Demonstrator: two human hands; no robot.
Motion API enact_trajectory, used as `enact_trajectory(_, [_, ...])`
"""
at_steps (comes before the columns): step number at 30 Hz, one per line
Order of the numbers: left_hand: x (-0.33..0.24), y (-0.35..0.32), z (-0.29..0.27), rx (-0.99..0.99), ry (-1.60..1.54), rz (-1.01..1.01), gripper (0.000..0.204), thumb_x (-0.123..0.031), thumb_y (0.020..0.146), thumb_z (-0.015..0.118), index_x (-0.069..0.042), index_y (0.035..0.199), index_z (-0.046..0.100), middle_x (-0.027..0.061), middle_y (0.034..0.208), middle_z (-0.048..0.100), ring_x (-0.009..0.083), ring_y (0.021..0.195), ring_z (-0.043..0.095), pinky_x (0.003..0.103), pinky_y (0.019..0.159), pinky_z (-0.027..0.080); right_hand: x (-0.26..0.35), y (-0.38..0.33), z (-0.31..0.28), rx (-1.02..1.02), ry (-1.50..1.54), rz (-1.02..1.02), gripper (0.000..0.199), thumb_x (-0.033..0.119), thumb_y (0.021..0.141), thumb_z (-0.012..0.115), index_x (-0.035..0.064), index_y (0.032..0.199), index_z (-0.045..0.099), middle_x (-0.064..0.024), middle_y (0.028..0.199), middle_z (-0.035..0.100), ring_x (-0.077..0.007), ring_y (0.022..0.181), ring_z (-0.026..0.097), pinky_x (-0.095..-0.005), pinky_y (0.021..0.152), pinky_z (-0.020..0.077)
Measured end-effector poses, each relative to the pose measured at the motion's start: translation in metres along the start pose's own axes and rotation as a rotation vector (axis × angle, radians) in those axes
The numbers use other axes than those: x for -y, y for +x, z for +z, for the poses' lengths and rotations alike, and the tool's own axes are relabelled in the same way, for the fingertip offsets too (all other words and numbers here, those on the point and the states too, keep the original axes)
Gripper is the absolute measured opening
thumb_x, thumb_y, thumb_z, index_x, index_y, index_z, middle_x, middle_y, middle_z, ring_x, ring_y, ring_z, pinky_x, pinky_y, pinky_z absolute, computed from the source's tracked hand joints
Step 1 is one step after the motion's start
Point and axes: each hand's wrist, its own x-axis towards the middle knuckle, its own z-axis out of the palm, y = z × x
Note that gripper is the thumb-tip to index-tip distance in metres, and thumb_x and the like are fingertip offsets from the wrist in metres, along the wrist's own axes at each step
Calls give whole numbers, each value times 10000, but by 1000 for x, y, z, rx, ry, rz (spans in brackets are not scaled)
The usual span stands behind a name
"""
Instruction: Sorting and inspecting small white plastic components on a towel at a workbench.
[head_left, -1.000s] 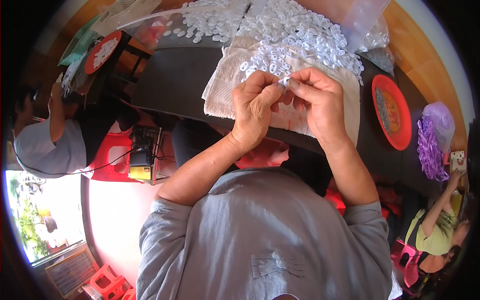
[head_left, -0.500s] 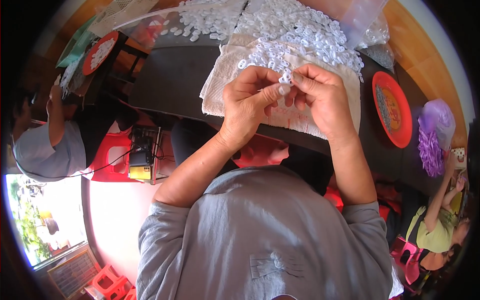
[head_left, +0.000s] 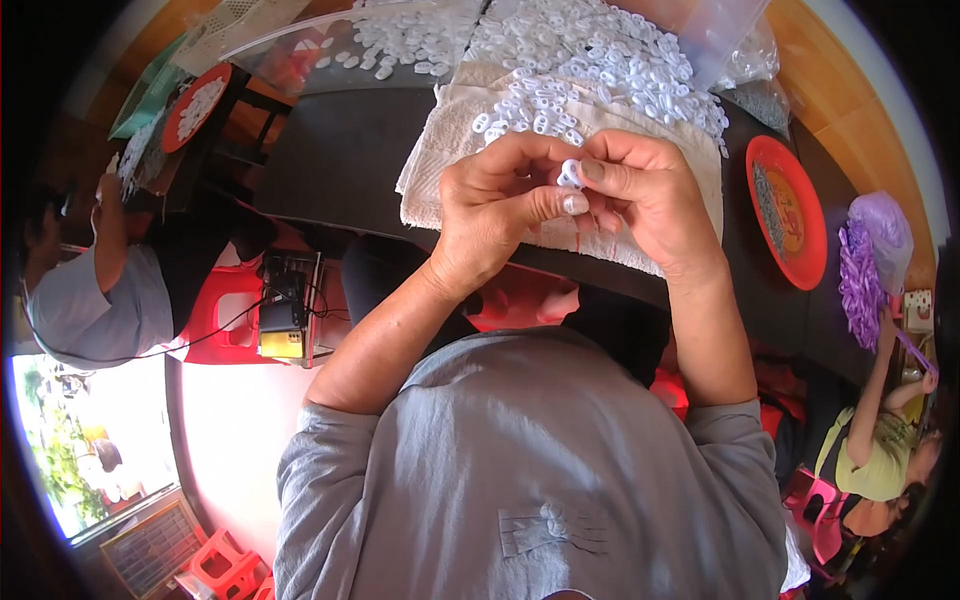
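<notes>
Between my fingertips, above the near part of a cream cloth [head_left: 425, 190], is a small white plastic piece with two holes [head_left: 570, 174]. My right hand [head_left: 655, 205] pinches it, with the thumb against its right side. My left hand [head_left: 485, 215] closes on it from the other side, the thumb just below and the fingers curled behind. The fingers partly cover the piece. Just beyond my hands, many loose white two-hole pieces [head_left: 545, 105] lie on the cloth, joining a larger heap [head_left: 590, 45] farther back.
A red dish [head_left: 812, 250] of small grey metal bits stands right, beside clear plastic bags [head_left: 745, 60]. Farther right hangs a purple bundle [head_left: 860, 290] near a co-worker in yellow-green [head_left: 870, 455]. Another co-worker [head_left: 110, 300] sits left by a red dish of white pieces [head_left: 197, 110].
Both my hands have come slightly nearer to me, and the white piece has turned between my fingers. At the right, the co-worker's hands now stretch a purple strip.
</notes>
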Motion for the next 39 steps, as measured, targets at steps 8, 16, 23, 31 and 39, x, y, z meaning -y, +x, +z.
enact_trajectory(8, [-5, -5, 9, 25, 63, 64, 143, 63, 818, 667, 61, 944, 598, 139, 835, 650, 221, 689, 680, 322, 618, 610, 1, -4, -1, 68, 181, 108, 229, 179, 881, 649, -43, 857, 594, -55, 654, 577, -76, 422, 463, -196, 404, 363])
enact_trajectory(16, [3, -4, 13, -4, -36, 109, 129, 57, 814, 676, 37, 896, 579, 136, 810, 644, 222, 672, 676, 315, 586, 607, -2, -2, -2, 84, 250, 118, 222, 171, 883, 652, -35, 824, 593, -28, 601, 529, -79, 411, 428, -209, 406, 353])
enact_trajectory(23, [13, 2, 8, -29, 4, 123, 141, 58, 806, 687, 29, 895, 582, 120, 784, 635, 198, 626, 660, 301, 533, 577, -12, 1, -2, 120, 344, 69, 216, 162, 907, 614, -38, 833, 581, -12, 584, 486, -61, 398, 357, -233, 425, 380])
enact_trajectory(31, [8, 4, 3, -69, 27, 182, 159, 72, 793, 697, 27, 894, 582, 93, 827, 648, 160, 699, 649, 269, 582, 558, -10, 2, -2, -43, 229, 69, 217, 184, 919, 602, -29, 881, 613, -16, 615, 503, -78, 493, 464, -230, 454, 374])
enact_trajectory(39, [-138, 115, -32, -499, 842, 485, 189, 23, 742, 690, 23, 927, 655, 51, 787, 620, 115, 635, 553, 238, 521, 452, 30, -40, 82, 479, 228, -548, 182, 111, 885, 601, -23, 997, 648, -41, 752, 657, -134, 650, 588, -203, 567, 417])
